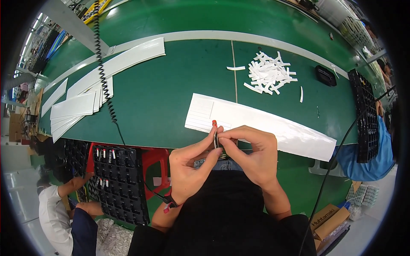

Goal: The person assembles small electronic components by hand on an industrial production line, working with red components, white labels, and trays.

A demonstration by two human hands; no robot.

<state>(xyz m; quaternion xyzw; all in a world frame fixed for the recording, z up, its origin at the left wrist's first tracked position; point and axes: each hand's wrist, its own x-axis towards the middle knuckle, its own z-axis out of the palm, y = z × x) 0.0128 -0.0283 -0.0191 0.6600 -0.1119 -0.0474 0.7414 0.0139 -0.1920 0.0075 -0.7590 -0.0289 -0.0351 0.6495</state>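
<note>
Above the near edge of the table, my left hand pinches a small slim dark part with an orange-red tip between thumb and fingers, the tip pointing away from me. Thumb and forefinger of my right hand are pressed together against that part's right side. Whatever they grip is too small and covered to make out. Just beyond both hands lies a long white sheet, slanting down to the right, with thin strips marked off at its left end. A wristband with a cord circles my left wrist.
Loose white strips are heaped at the far right, near a black dish. White sheets lie at left under a hanging coiled cord. Black trays flank the table, some pockets holding small parts. A person sits at left.
</note>
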